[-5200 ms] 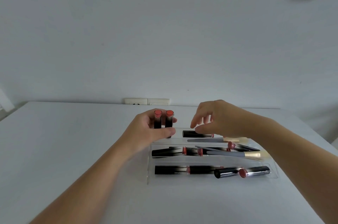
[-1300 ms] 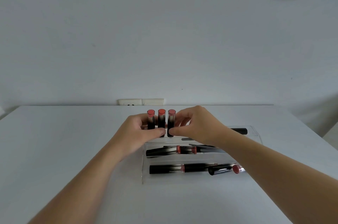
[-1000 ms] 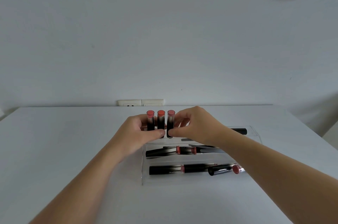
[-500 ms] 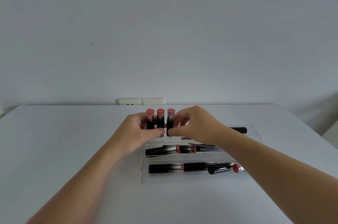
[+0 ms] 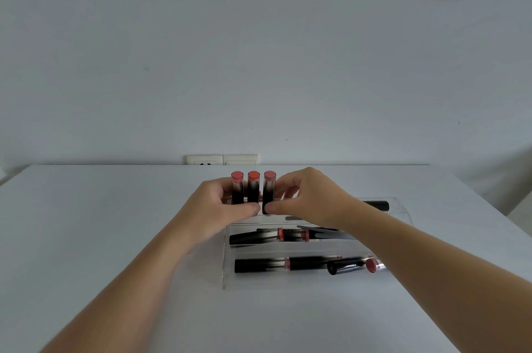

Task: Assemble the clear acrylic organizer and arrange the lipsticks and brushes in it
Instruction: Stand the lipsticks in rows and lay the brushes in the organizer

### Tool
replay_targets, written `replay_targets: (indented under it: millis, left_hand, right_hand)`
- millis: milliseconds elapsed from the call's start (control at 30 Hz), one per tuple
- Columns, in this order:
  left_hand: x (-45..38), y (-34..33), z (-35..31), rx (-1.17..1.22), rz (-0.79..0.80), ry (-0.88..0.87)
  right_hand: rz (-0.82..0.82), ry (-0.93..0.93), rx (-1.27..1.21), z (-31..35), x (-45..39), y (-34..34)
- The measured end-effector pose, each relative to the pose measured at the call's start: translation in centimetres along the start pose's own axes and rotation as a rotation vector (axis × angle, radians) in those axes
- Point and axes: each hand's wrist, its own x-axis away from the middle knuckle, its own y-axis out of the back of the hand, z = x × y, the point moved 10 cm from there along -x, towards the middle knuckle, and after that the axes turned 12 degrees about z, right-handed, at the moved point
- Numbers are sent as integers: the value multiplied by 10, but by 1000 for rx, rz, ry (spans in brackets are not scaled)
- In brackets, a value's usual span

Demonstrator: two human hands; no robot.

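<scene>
A clear acrylic organizer (image 5: 227,280) sits on the white table. Three black lipsticks with red tops stand upright side by side in its back left corner: left (image 5: 237,185), middle (image 5: 253,185) and right (image 5: 269,185). My left hand (image 5: 214,213) wraps around the left and middle ones, thumb pressed at their base. My right hand (image 5: 309,200) pinches the right lipstick between thumb and fingers. More lipsticks lie flat in the middle row (image 5: 259,236) and the front row (image 5: 288,264). My right arm hides part of the brushes (image 5: 319,229).
A black lipstick (image 5: 377,205) lies at the organizer's back right. A wall socket (image 5: 221,159) sits on the wall just behind the table's far edge. The table's right edge runs close past the organizer.
Five seconds ago two lipsticks stood in my left hand; my right hand has since brought a third beside them. Over the last second both hands stay almost still.
</scene>
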Motion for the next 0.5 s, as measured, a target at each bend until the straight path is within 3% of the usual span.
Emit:
replay_targets:
  millis: [500]
  left_hand:
    - [0, 0, 3, -1, 16, 8]
  right_hand:
    - [-3, 2, 104, 7, 4, 15]
